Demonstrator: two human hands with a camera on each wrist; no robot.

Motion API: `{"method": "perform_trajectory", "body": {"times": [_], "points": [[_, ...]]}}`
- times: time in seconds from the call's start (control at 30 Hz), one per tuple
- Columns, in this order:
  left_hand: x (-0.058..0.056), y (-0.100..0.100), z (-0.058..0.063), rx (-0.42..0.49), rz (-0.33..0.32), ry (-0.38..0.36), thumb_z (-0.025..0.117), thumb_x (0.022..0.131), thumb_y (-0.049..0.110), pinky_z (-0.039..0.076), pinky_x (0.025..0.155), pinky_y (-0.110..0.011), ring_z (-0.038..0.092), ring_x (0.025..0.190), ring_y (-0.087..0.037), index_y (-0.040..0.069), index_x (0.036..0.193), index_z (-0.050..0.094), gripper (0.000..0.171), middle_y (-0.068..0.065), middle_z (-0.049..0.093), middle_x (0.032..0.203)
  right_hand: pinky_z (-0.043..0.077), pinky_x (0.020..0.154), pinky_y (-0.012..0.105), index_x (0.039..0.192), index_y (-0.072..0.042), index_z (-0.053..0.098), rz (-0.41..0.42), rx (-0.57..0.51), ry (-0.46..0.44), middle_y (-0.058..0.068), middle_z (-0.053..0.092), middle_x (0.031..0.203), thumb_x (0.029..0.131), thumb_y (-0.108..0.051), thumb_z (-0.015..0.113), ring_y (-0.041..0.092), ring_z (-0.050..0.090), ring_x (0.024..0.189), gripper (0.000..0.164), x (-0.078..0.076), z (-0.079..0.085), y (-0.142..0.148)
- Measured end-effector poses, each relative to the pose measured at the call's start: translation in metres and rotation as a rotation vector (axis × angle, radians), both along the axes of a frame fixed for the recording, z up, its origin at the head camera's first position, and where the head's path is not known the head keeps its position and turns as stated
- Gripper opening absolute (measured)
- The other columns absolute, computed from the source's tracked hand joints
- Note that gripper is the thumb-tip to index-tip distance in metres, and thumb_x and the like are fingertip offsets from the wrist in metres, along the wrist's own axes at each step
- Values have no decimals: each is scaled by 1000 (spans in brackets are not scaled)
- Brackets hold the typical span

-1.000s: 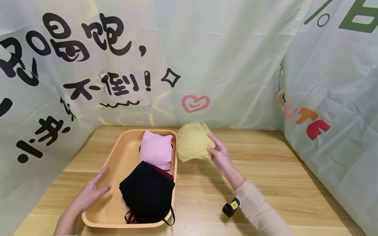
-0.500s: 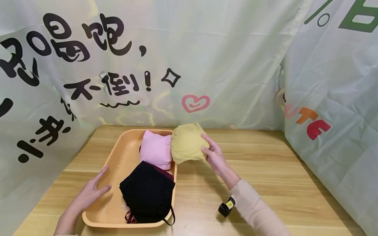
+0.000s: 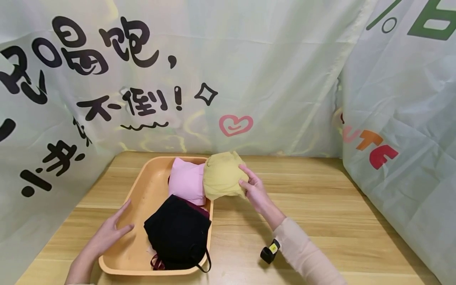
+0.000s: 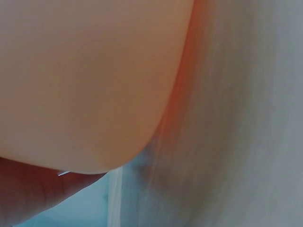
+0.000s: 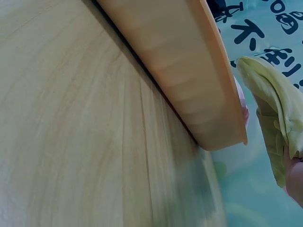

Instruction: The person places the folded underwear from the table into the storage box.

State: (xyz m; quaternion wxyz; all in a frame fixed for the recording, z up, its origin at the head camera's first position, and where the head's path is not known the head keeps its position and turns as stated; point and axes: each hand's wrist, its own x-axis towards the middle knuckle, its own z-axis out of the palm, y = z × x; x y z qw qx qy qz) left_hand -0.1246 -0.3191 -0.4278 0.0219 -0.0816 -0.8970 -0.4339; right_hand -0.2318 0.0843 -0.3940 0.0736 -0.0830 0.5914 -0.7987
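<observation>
In the head view my right hand (image 3: 258,194) pinches the right side of a folded yellow garment (image 3: 224,175) between thumb and fingers. The right wrist view shows the garment's stacked layers (image 5: 277,106), held off the table near the tray's wall. The bundle overlaps the right rim of an orange tray (image 3: 140,194) and hides part of a folded pink garment (image 3: 185,182). Nearer to me in the tray lies a folded black garment (image 3: 178,233), its thin strap hanging over the rim. My left hand (image 3: 107,233) rests at the tray's left rim, fingers extended and thumb spread inward.
Dark red cloth (image 3: 199,209) shows beneath the black garment. The tray stands on a wooden table (image 3: 303,186), with printed curtains (image 3: 285,79) behind and at both sides. A black wrist strap device (image 3: 269,251) hangs at my right sleeve.
My right hand has moved left with the yellow garment, from beside the tray to over its right rim and against the pink garment. The left hand has stayed still.
</observation>
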Motion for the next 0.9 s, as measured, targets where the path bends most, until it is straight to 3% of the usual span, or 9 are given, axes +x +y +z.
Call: {"method": "perform_trajectory", "body": {"times": [0.27,0.43,0.57,0.7,0.9], "points": [[0,0,1,-1,-2,0,61,84,9,20,92,-72,17,121,-61,-3,143,19,74,-39,19,139,24,42,11,141,-6,31,-5,24,-2,4,9,153,86,8,46,0,32,51,58,1,-2,-5],[0,0,1,7,-4,2,61,84,9,19,92,-72,16,121,-62,-3,143,18,74,-39,18,139,24,42,11,140,-7,32,5,25,-14,4,17,149,86,8,46,0,31,51,58,0,-3,-7],[0,-1,1,9,-5,4,61,84,9,19,92,-72,16,121,-62,-3,143,19,74,-40,18,139,23,42,11,139,-10,36,12,28,-33,0,35,123,87,8,46,0,30,50,56,0,-4,-12],[1,-1,1,10,-7,-1,61,84,9,18,93,-72,16,122,-61,-3,143,18,74,-39,18,139,23,43,11,139,-10,36,29,22,-35,-4,35,94,87,7,46,1,31,51,56,0,-4,-18],[0,-1,0,19,-8,0,61,83,8,18,92,-72,16,122,-61,-3,143,18,74,-39,18,139,24,42,11,140,-11,36,64,22,-44,-5,35,78,88,7,45,0,32,49,56,3,-1,-27]]}}
